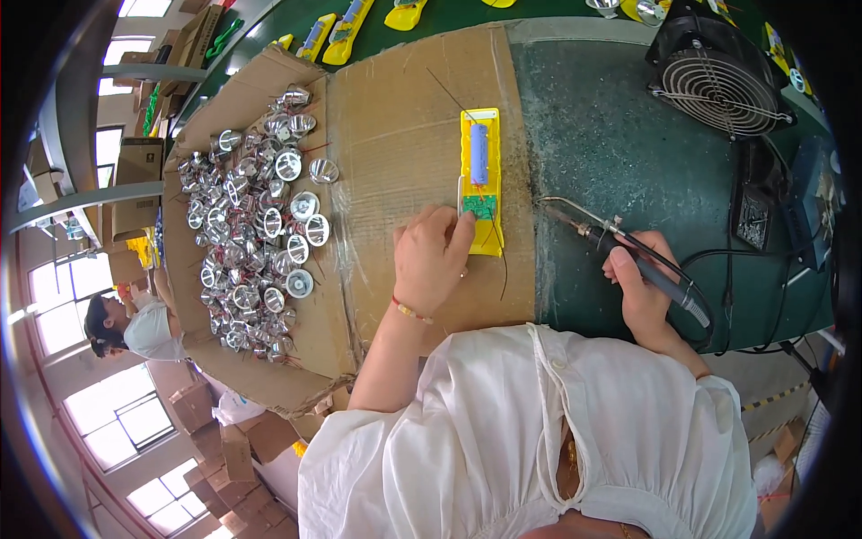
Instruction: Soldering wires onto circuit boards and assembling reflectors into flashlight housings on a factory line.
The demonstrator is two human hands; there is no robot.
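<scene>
By the right edge of the cardboard (404,117), yellow casing (493,166) lies fore-and-aft, left hand (427,253) nearer, bent fingers (460,235) at its circuit board (479,207), hold unclear, right hand (642,292) gripping soldering iron (660,280) off rightward.

I look from my own head, through the left of two side-by-side fisheye cameras; the view faces down on the bench (597,117), upright and unmirrored, close over my left hand (429,251) near mid-picture and my right hand (642,295) farther right; my shirt (485,404) fills much of the lower part; windows (117,418) bend far left.
</scene>
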